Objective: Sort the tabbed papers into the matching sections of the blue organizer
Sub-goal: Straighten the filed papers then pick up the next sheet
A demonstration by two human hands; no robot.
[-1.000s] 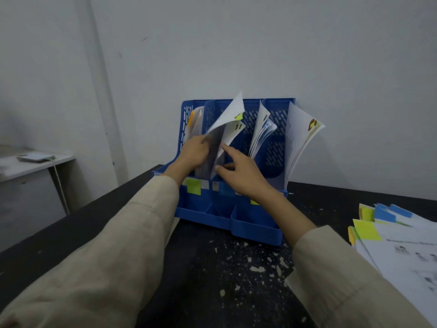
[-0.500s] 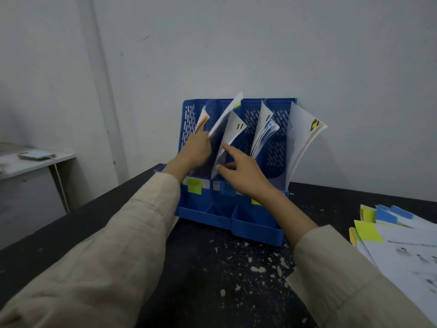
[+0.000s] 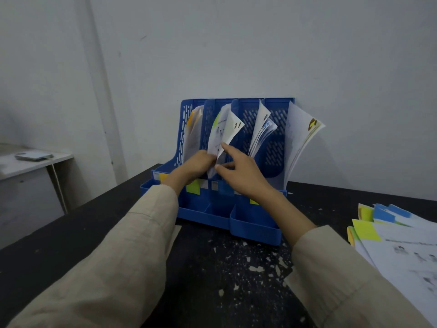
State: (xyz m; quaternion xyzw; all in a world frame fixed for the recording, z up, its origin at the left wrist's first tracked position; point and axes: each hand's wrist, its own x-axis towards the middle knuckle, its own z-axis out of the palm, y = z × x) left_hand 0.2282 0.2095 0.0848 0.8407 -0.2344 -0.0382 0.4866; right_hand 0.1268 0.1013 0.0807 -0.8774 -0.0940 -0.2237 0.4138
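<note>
The blue organizer [image 3: 254, 223] stands against the wall on the black table, with papers upright in each of its sections. Coloured labels mark the section fronts, among them a green one [image 3: 192, 187]. My left hand [image 3: 197, 163] grips the lower edge of a green-tabbed sheet [image 3: 218, 136] that stands in the second section from the left. My right hand [image 3: 243, 171] holds the sheets there from the right, with the forefinger stretched up against the paper and the thumb below. More tabbed papers [image 3: 399, 247] lie in a loose pile at the right edge.
The black table [image 3: 78, 230] is speckled with white flecks in front of the organizer. A low white side table [image 3: 28, 165] with a flat object on it stands at the far left. A white wall is right behind the organizer.
The green-tabbed sheet has dropped from sticking up high to sitting lower in the second section. My left hand has moved down and right toward my right hand.
</note>
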